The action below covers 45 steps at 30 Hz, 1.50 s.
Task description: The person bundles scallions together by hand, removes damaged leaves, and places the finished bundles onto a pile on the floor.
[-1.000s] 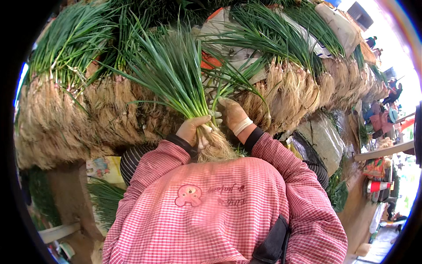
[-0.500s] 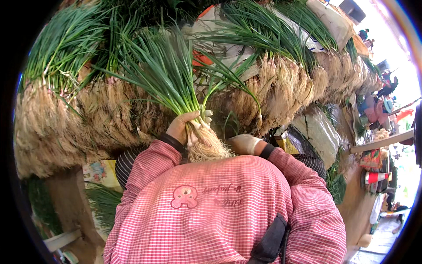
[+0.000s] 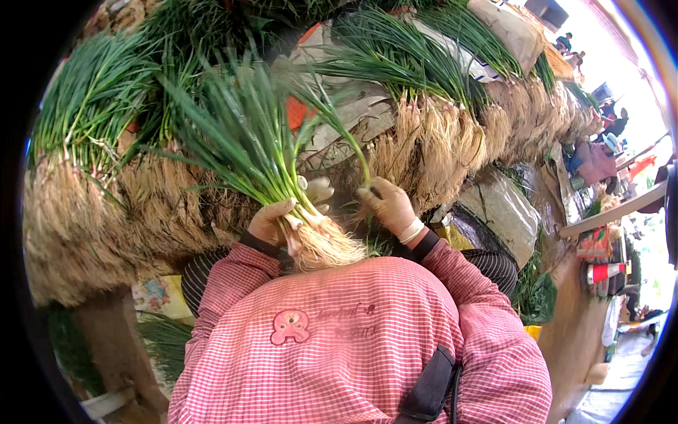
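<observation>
My left hand (image 3: 267, 222), in a pale glove, is closed around a bunch of spring onions (image 3: 272, 159) just above their white bulbs. Their green leaves fan out up and to the left, and a thick tuft of pale roots (image 3: 330, 246) hangs below the fist near my apron. To the right of the bunch, my gloved right hand (image 3: 390, 206) pinches a single spring onion stalk (image 3: 352, 141) at its lower end. That stalk bends up toward the bunch's leaves. The tip of its bulb end is hidden by my fingers.
Rows of spring onions with long tan roots lie at the left (image 3: 78, 205) and far right (image 3: 431, 141). A pale plastic sack (image 3: 498, 215) lies right of my knee. Several people and a red-and-white cone (image 3: 606, 273) are at the far right.
My right hand has risen from near my lap and now pinches a single stalk beside the bunch. My left hand with the bunch has shifted slightly left and down in view.
</observation>
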{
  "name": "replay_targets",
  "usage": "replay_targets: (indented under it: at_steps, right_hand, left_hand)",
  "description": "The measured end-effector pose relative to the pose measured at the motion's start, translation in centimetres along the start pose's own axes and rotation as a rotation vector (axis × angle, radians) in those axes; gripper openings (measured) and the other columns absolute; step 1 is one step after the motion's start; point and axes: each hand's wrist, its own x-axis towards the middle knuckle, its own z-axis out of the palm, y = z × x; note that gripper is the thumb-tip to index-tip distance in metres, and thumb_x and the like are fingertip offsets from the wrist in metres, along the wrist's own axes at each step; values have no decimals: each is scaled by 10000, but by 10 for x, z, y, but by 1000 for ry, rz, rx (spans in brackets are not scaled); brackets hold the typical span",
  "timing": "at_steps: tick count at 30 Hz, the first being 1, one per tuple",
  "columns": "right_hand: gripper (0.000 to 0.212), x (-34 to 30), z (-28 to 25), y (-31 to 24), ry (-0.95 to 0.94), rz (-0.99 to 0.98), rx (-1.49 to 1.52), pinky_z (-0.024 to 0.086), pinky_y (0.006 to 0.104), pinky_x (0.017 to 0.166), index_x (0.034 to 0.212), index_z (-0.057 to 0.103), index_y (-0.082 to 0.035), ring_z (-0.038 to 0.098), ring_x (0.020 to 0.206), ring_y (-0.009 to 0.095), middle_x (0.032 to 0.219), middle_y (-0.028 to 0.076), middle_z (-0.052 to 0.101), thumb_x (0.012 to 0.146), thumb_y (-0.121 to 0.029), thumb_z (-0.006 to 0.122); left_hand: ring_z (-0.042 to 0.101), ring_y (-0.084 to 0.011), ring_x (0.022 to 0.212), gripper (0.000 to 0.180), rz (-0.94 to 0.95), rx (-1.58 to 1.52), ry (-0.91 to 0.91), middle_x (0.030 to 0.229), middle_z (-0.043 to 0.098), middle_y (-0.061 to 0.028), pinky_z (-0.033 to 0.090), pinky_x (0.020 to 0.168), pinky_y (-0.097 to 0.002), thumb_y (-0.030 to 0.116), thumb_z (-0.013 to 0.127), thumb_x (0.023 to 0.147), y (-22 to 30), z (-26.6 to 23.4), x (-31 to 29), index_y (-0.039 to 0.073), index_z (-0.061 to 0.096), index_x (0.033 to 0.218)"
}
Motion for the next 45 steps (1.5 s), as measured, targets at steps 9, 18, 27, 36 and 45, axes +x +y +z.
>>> replay_targets:
  at_steps: [9, 18, 27, 36, 45]
  right_hand:
    - [216, 99, -51, 4, 158, -252, 246, 497, 363, 857, 1076, 642, -58, 633, 927, 256, 1031, 142, 662, 919, -170, 544]
    - [552, 211, -181, 98, 186, 180, -896, 428, 406, 1004, 1333, 515, -96, 540, 1192, 338, 1273, 192, 572, 825, -266, 650]
    - [424, 234, -144, -5, 92, -58, -540, 491, 413, 862, 1086, 657, -57, 633, 965, 341, 1095, 168, 658, 898, -425, 563]
    - [396, 244, -60, 43, -352, 149, -311, 489, 389, 809, 1094, 644, -20, 630, 848, 264, 916, 138, 661, 899, -365, 632]
    - [272, 205, -51, 9, -320, 103, 279, 502, 262, 648, 1115, 667, -31, 598, 690, 137, 831, 66, 651, 949, -230, 584]
  left_hand:
    - [617, -316, 1012, 341, -93, -151, -26, 1066, 615, -137, 476, 954, -556, 126, 629, 832, 0, -6, -11, 65, 552, 1159]
    - [639, -294, 883, 337, -9, -34, 127, 966, 622, -147, 538, 846, -522, 153, 639, 841, 19, -31, -11, 14, 557, 1138]
    - [644, -313, 936, 425, 72, -107, 173, 1046, 640, -193, 546, 836, -544, 217, 586, 881, 24, -27, -9, -61, 533, 1197]
    - [558, -216, 835, 529, 221, -8, 19, 877, 547, -58, 507, 753, -370, 207, 677, 788, 46, -8, -14, -6, 485, 1233]
    - [616, -255, 980, 471, 206, -60, 149, 999, 630, -132, 498, 919, -392, 83, 679, 765, 40, -15, -15, -10, 515, 1197]
